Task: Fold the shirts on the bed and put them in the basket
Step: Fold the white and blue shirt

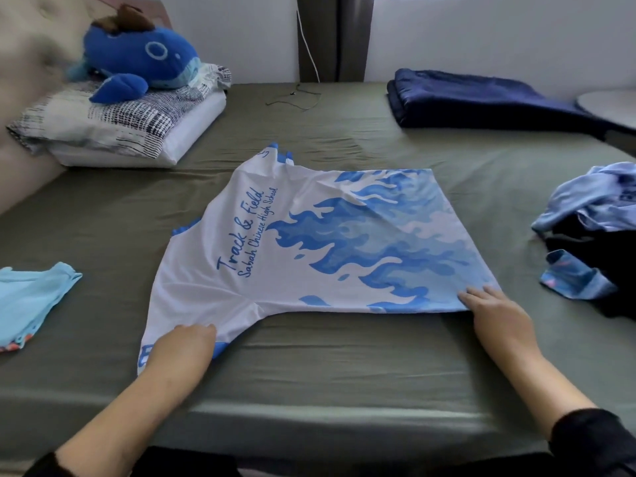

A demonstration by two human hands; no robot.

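Since the white jersey (pixel 309 242) with the blue flames and "Track & Field" lettering is already spread out flat in the middle of the bed (pixel 309 356), I'd say this is the smoothing and lining-up bit before the 1st fold, and the trick is to get both near corners squared up before lifting anything. The left hand (pixel 182 349) is sitting on the near sleeve end, knuckles up, and its fingertips look tucked at the fabric edge, but honestly I can't tell if it's pinching or just pressing. The right hand (pixel 495 311) lies flat, fingers straight and a bit spread, holding nothing, just pressing down the near hem corner. So the jersey runs sideways, collar end to the left and hem to the right, with both hands on its near edge and the rest of the cloth stretching away from them. I'd tug the 2 corners gently apart to kill the wrinkles near the sleeve, then fold. More clothes wait in a crumpled pile (pixel 592 235) off to the right and a light blue garment (pixel 31 297) lies to the left. No basket in view.
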